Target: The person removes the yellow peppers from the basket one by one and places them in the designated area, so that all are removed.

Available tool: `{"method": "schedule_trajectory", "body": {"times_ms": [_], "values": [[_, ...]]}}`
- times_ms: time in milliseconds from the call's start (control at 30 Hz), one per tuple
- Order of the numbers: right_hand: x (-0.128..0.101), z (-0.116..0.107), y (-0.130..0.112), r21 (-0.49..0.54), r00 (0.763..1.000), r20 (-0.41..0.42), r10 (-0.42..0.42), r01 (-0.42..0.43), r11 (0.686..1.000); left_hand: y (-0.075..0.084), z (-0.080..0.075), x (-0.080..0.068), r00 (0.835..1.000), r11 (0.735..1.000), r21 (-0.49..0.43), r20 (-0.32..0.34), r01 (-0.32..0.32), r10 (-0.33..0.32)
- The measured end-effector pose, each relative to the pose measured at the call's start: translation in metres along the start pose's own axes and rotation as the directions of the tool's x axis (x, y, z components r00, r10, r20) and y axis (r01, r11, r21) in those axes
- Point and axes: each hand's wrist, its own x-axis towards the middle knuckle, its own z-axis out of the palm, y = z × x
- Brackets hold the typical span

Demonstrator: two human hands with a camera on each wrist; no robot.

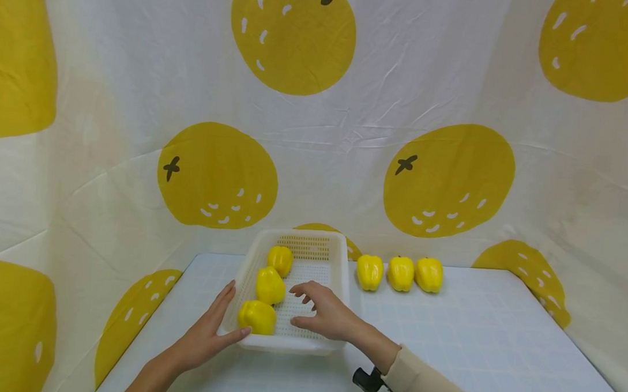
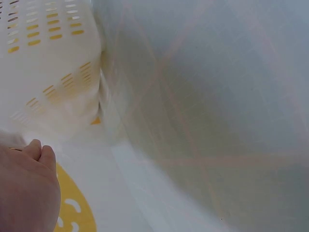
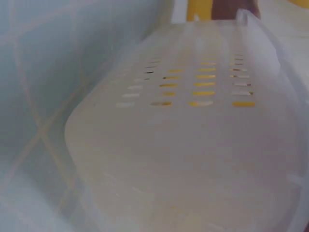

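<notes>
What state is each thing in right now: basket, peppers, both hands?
White basket: upright on the table, holding three peppers.
Peppers in basket: three in a row along its left side.
Peppers on table: three side by side, right of the basket, untouched.
Left hand: open, fingers straight along the basket's left wall.
Right hand: over the basket's floor, fingers loosely spread, holding nothing.

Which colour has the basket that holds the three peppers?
The perforated basket is white; the head view shows it best, with yellow peppers inside.
</notes>
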Motion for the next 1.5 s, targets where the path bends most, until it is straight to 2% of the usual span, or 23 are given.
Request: {"method": "schedule_trajectory", "body": {"times_ms": [133,267,433,567,700,933,1233,1500], "values": [[0.011,0.009,-0.003,0.015,0.999,0.038,0.011,-0.012,1.0,0.002,0.0,0.0,1.0,1.0,-0.002,0.006,0.02,-0.02],[0.022,0.02,-0.008,-0.002,0.997,0.071,0.038,-0.038,0.999,0.001,0.001,0.0,1.0,1.0,-0.002,0.002,0.007,-0.007],[0.035,0.033,-0.016,-0.14,0.995,0.097,0.021,-0.008,0.99,0.0,0.002,-0.001,1.0,1.0,-0.006,-0.012,-0.029,0.029],[0.043,0.043,-0.022,-0.275,0.994,0.109,-0.016,0.046,0.96,0.0,0.003,0.0,0.999,0.999,-0.01,-0.01,-0.042,0.042],[0.05,0.051,-0.027,-0.339,0.992,0.124,-0.037,0.077,0.938,0.0,0.003,0.0,0.999,0.999,-0.009,-0.007,-0.043,0.042],[0.056,0.058,-0.029,-0.368,0.988,0.149,-0.044,0.097,0.925,-0.003,0.003,0.0,0.999,0.999,-0.004,-0.015,-0.035,0.035],[0.054,0.055,-0.032,-0.4,0.992,0.13,0.002,0.051,0.915,-0.009,0.003,0.0,0.998,0.998,-0.012,-0.025,-0.057,0.057],[0.051,0.048,-0.034,-0.384,0.993,0.116,0.017,0.029,0.923,-0.008,0.003,0.001,0.999,0.999,-0.013,-0.023,-0.047,0.046]]}}
